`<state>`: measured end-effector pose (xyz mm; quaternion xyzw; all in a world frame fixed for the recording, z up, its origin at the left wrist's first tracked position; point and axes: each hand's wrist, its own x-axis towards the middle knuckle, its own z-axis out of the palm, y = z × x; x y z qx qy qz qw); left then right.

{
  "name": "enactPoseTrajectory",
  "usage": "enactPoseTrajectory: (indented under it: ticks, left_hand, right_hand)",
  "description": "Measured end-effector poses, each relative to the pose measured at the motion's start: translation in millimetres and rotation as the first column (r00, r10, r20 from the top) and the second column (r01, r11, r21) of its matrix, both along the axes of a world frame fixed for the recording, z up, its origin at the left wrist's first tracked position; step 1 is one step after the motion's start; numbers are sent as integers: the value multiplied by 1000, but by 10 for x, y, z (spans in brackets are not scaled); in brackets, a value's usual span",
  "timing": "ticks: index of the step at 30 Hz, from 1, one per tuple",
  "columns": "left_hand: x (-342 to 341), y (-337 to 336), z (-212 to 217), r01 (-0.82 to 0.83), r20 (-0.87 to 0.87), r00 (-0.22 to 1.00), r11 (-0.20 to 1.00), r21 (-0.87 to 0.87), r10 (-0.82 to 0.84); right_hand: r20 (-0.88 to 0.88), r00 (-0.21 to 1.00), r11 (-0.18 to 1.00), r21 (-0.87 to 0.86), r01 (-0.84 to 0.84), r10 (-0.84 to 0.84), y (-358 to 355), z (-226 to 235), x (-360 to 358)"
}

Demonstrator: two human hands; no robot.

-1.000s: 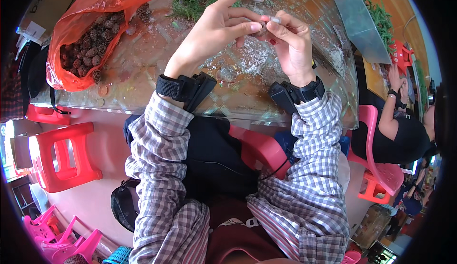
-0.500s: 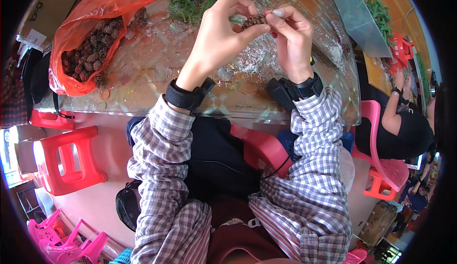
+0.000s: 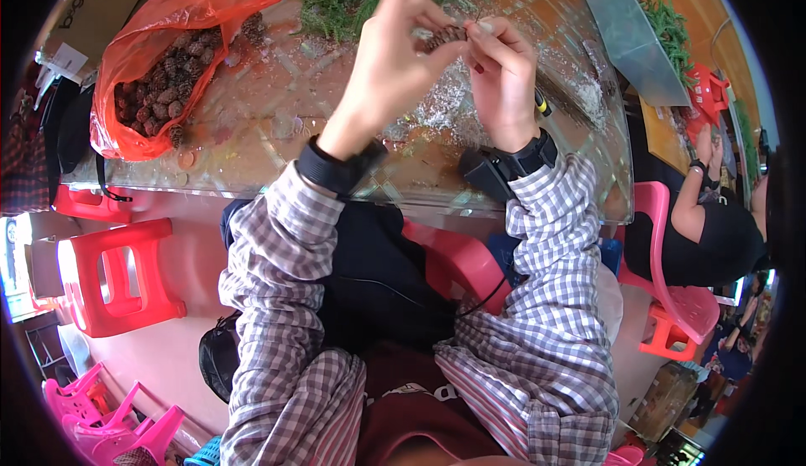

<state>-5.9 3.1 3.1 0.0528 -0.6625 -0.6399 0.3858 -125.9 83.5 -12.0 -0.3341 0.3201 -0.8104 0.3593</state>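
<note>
A brown pine cone [image 3: 445, 39] is held above the table between the thumb and fingers of my left hand [image 3: 395, 50]. At the cone's right end, my right hand [image 3: 504, 63] pinches with thumb and forefinger. What lies in that pinch is too small to make out; a tiny red spot shows just below those fingers. Green artificial sprigs [image 3: 340, 0] lie on the table beyond my hands. To the left, an orange-red plastic bag [image 3: 113, 67] gapes open, full of pine cones [image 3: 159, 88].
White flakes [image 3: 445, 101] litter the glass-topped table [image 3: 277, 88]. A bundle of thin dark stems [image 3: 567, 96] lies right of my right hand. A translucent bin [image 3: 634, 42] with greenery stands at the right. Red stools [image 3: 126, 277] are on the floor; another person [image 3: 714, 222] sits at right.
Both hands have shifted slightly left with the pine cone between them. My right wrist has moved left, uncovering more of the dark stems. The pinch at the cone's end continues.
</note>
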Motion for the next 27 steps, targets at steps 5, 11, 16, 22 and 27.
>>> enactPoseTrajectory:
  ticks: [5,11,16,22,27]
  left_hand:
    - [-2,72,62,-273,-40,958,861,-429,284]
    - [12,-46,17,-30,35,999,996,80,27]
    - [67,-130,13,138,-46,990,947,289,-130]
    - [79,-144,0,172,-41,985,932,318,-168]
    - [96,-160,-17,144,22,987,929,341,-161]
  right_hand:
    - [98,987,991,-47,-124,128,19,-65,-46]
    - [-150,988,996,90,-5,19,-9,-16,-21]
    - [-266,963,992,126,-12,46,15,51,38]
    - [-196,976,987,150,-65,94,-1,29,-8]
    - [-234,965,982,176,-75,116,-27,-27,-42]
